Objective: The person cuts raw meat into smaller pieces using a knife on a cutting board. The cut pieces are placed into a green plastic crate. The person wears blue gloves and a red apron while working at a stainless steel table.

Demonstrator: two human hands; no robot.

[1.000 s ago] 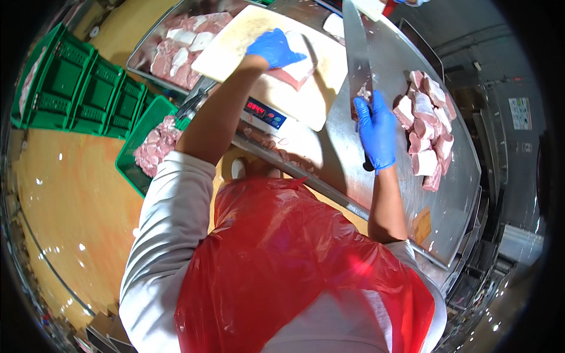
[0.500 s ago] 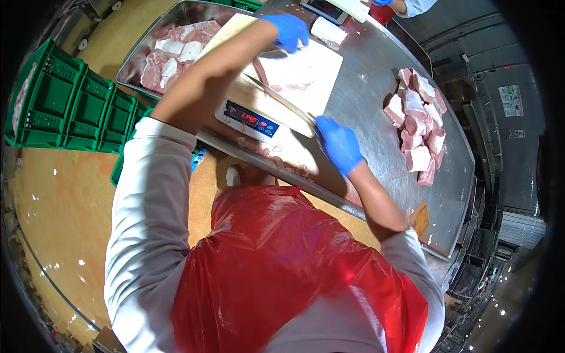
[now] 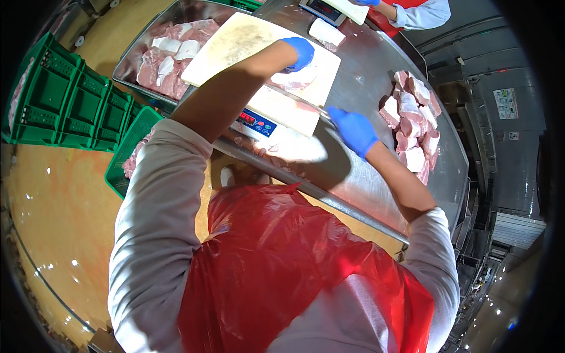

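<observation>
My left hand point(image 3: 300, 54), in a blue glove, is closed over a slab of pale pink raw meat point(image 3: 299, 79), its fingers curled down on it. The meat lies on a white cutting board point(image 3: 235, 41). In my right hand point(image 3: 355, 132), also blue-gloved, is a knife point(image 3: 322, 112) gripped by its handle. Its thin blade points left along the near side of the meat; the tip is hard to make out. A digital scale point(image 3: 259, 125) with a lit red display sits at the board's near edge, partly hidden by my left forearm.
A metal tray of meat pieces point(image 3: 126, 73) stands left of the board. Cut chunks point(image 3: 412, 120) are piled right on the steel table point(image 3: 376, 194); another chunk point(image 3: 327, 34) lies behind the board. Green crates point(image 3: 70, 106) stand left. A co-worker's sleeve point(image 3: 424, 14) shows at the far right.
My left hand has moved right and nearer over the meat. My right hand and the knife have shifted right and slightly nearer. More of the co-worker's arm shows.
</observation>
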